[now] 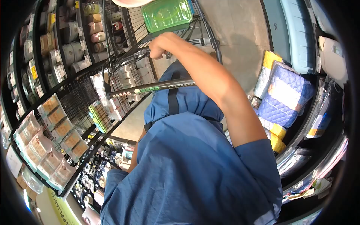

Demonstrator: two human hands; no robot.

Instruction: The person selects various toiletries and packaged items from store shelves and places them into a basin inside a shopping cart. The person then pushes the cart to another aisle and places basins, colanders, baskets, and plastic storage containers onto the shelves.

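My right hand [161,45] reaches forward over the shopping cart [200,22]. Its fingers curl down, closed around the dark metal rail behind the basket; the fingertips are partly hidden. Just ahead of that hand, a translucent green plastic container [167,15] rests in the cart. A pale pink round item [131,2], cut off by the top edge, is beside the container. The cart's black handlebar [153,87], with green lettering, crosses in front of my body, passing under my right forearm. Only a bit of my left arm shows at my side; my left hand is out of sight.
Dark shelves on the left hold rolled goods [71,32] and clear packs of boxes [41,150]. At the right, a quilted blue and white package [283,95] lies by the aisle, near a light blue plastic bin [296,33]. Grey floor [240,41] runs between.
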